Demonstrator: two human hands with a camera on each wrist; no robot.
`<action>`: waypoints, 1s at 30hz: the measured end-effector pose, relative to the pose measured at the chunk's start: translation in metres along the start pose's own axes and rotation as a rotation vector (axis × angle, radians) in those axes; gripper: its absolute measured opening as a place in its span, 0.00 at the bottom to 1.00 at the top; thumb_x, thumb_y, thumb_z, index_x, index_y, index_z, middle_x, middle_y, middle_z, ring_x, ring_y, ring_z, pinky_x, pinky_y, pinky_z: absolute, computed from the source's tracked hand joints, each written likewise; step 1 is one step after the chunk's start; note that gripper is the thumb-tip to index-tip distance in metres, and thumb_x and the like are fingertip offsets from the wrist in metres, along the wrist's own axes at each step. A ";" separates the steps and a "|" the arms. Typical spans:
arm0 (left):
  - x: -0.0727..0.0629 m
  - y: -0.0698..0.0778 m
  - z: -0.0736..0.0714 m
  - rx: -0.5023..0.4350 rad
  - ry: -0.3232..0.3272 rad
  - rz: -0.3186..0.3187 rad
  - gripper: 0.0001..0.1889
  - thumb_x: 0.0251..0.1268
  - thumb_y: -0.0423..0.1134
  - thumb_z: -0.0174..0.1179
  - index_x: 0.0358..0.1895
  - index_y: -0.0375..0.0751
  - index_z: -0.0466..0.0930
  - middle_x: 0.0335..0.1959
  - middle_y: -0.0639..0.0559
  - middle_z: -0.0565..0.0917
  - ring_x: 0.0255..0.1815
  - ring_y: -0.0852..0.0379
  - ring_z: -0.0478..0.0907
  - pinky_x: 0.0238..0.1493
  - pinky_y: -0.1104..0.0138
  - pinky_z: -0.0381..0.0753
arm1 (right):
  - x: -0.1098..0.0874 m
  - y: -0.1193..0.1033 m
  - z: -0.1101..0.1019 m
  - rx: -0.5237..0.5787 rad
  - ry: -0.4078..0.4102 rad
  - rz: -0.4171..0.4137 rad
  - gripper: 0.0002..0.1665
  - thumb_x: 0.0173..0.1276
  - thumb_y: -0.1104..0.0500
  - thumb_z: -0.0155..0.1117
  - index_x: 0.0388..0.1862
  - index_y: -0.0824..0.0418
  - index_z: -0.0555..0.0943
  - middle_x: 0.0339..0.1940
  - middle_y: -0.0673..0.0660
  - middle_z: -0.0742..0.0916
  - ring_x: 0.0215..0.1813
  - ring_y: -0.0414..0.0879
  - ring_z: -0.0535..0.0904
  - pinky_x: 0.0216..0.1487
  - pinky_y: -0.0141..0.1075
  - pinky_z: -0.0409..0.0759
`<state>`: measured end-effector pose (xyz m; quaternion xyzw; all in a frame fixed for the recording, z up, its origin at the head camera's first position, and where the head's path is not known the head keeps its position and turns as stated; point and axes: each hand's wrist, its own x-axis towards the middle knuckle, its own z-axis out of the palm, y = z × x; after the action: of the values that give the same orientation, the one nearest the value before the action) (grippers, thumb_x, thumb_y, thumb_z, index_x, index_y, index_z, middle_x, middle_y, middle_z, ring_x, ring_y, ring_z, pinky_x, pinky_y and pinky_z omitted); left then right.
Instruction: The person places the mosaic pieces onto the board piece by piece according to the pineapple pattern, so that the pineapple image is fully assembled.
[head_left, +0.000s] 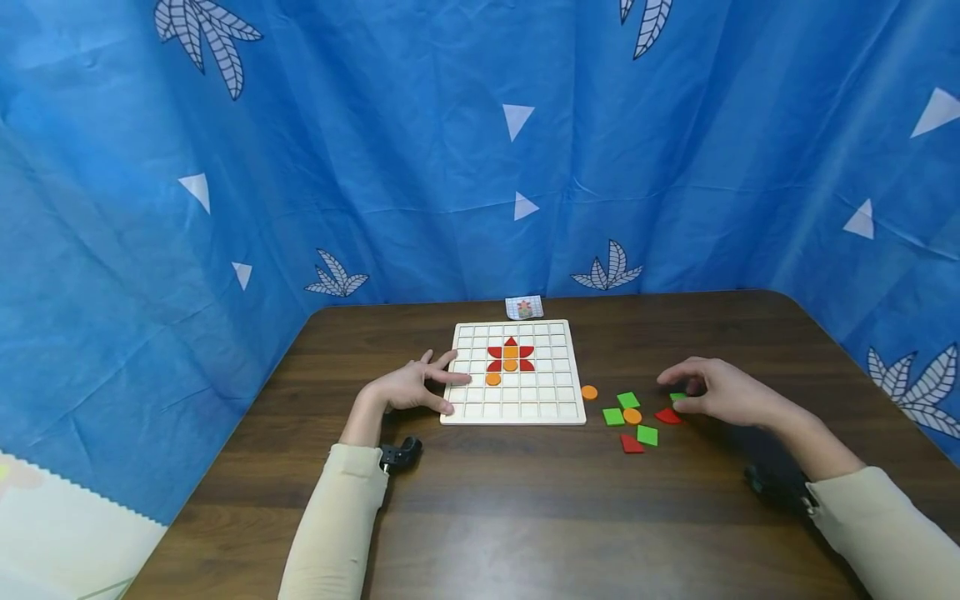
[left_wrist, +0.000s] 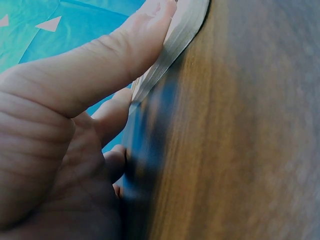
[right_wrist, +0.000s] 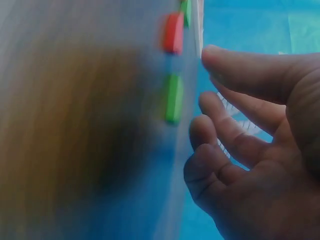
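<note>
- White grid board [head_left: 536, 408] at far middle of table [head_left: 487, 508]; left hand [head_left: 405, 385] touches its left edge, fingers spread.
- Laid: red-and-orange figure [head_left: 511, 353], one orange disc [head_left: 492, 379] near-left.
- Loose to right: green squares [head_left: 627, 401], red pieces [head_left: 632, 444], two discs [head_left: 632, 416] (partway done, judging by picture card [head_left: 524, 308] beyond).
- Right hand [head_left: 720, 392] by rightmost green square, thumb and fingers apart, nothing gripped.

A brown wood-grained table [head_left: 570, 517] bears a white grid board [head_left: 540, 409], a small card [head_left: 524, 308] by its far edge, and, right of the board, loose green squares [head_left: 613, 417], orange discs [head_left: 589, 392] and red pieces [head_left: 632, 445].
</note>
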<state>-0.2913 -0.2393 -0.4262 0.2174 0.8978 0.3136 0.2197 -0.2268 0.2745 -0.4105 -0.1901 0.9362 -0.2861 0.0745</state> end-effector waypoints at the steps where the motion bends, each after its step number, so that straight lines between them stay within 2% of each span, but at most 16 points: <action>1: 0.000 0.000 0.000 -0.001 0.000 0.000 0.33 0.58 0.49 0.76 0.69 0.63 0.78 0.87 0.56 0.47 0.86 0.38 0.25 0.78 0.30 0.42 | -0.001 0.004 -0.001 0.001 -0.010 0.002 0.22 0.67 0.59 0.74 0.59 0.62 0.84 0.56 0.64 0.85 0.46 0.50 0.77 0.39 0.36 0.79; 8: 0.001 0.000 0.001 -0.008 0.003 -0.002 0.33 0.58 0.50 0.76 0.69 0.65 0.78 0.87 0.57 0.47 0.87 0.39 0.25 0.78 0.29 0.41 | -0.006 0.021 -0.007 0.042 -0.061 0.033 0.24 0.66 0.63 0.73 0.61 0.63 0.83 0.61 0.69 0.83 0.53 0.58 0.80 0.46 0.43 0.82; 19: 0.000 0.000 0.001 -0.011 0.003 0.004 0.34 0.57 0.49 0.76 0.69 0.63 0.78 0.87 0.57 0.47 0.87 0.39 0.25 0.78 0.30 0.41 | -0.006 0.026 -0.008 0.023 -0.068 0.052 0.18 0.66 0.64 0.72 0.54 0.66 0.84 0.48 0.58 0.86 0.45 0.48 0.76 0.40 0.32 0.78; 30: -0.001 0.001 0.001 -0.016 0.008 -0.003 0.33 0.57 0.48 0.76 0.69 0.63 0.79 0.87 0.56 0.48 0.87 0.38 0.25 0.78 0.29 0.40 | -0.006 0.025 -0.009 -0.036 -0.066 0.029 0.17 0.69 0.62 0.71 0.55 0.66 0.83 0.44 0.54 0.85 0.43 0.46 0.77 0.39 0.33 0.79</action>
<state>-0.2899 -0.2381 -0.4260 0.2129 0.8965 0.3215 0.2183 -0.2314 0.3004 -0.4173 -0.1872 0.9409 -0.2618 0.1058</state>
